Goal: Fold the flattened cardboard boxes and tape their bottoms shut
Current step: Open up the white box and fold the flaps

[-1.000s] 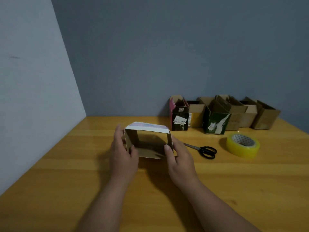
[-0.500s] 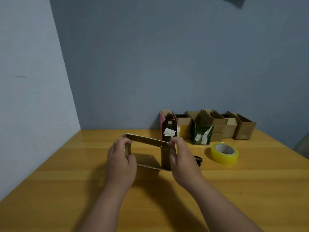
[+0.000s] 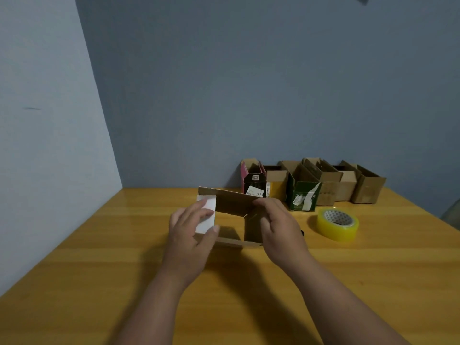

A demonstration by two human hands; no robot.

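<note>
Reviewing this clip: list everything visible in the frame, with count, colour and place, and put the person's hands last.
cardboard box: one, brown with a white face, table centre, held between both hands, being opened up.
folded boxes: a row of about six along the back wall, mostly brown, one pink and black, one green.
tape roll: one, yellowish clear, right of the held box.
scissors: a dark sliver behind the right hand, mostly hidden.
table: one, yellow-brown wood.
left hand: grips the box's white side.
right hand: grips its right side.
</note>
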